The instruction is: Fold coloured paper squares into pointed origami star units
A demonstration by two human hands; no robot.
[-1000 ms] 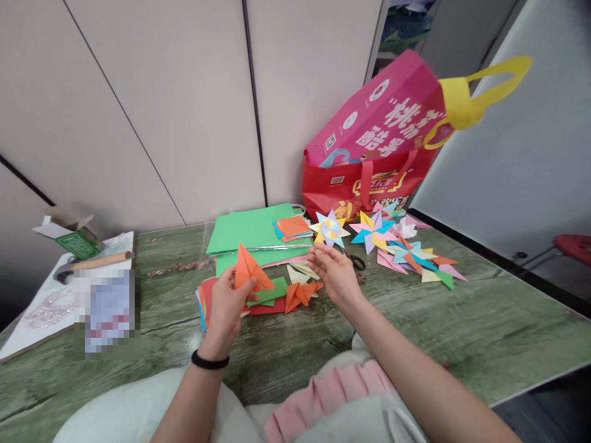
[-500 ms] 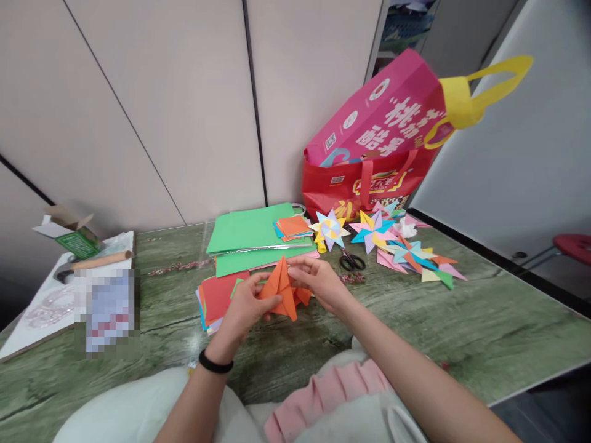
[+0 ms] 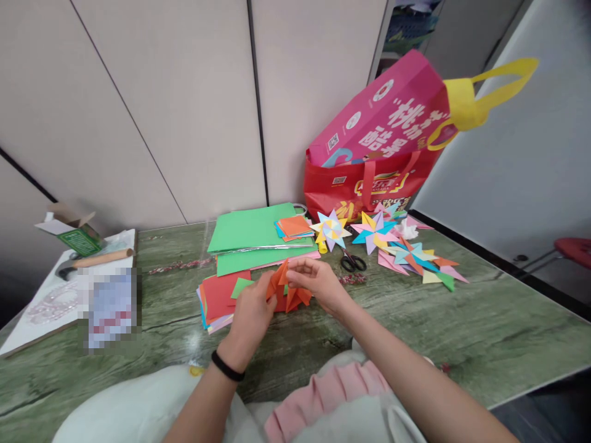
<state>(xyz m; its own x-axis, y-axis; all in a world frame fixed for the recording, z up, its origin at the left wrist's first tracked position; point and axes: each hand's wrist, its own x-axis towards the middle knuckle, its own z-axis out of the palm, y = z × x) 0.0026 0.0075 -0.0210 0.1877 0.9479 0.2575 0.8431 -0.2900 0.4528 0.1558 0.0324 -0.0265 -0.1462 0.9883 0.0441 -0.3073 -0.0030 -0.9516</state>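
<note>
"One counter [image 3: 161, 314], red sheets [image 3: 226, 295] on it. Hands?"

"Left hand [image 3: 253, 317] curled closed on folded orange paper [image 3: 278, 278]; right hand [image 3: 323, 286] nearly closed at its tip, grip unclear."

"Paper?"

"Tip up between both, beside another orange piece [image 3: 298, 299]."

Your left hand [image 3: 252, 311]: back toward you, fingers bent forward, thumb on the inner side, fingertips partly hidden. Your right hand [image 3: 321, 283]: just beside it, thumb and index fingertips pinched, fingertips pointing left. Can't tell if the hands touch. Your left forearm [image 3: 205, 400] angles up and inward; your right forearm [image 3: 406, 363] slants in from lower right, more of it showing. Both forearms bare.
</note>
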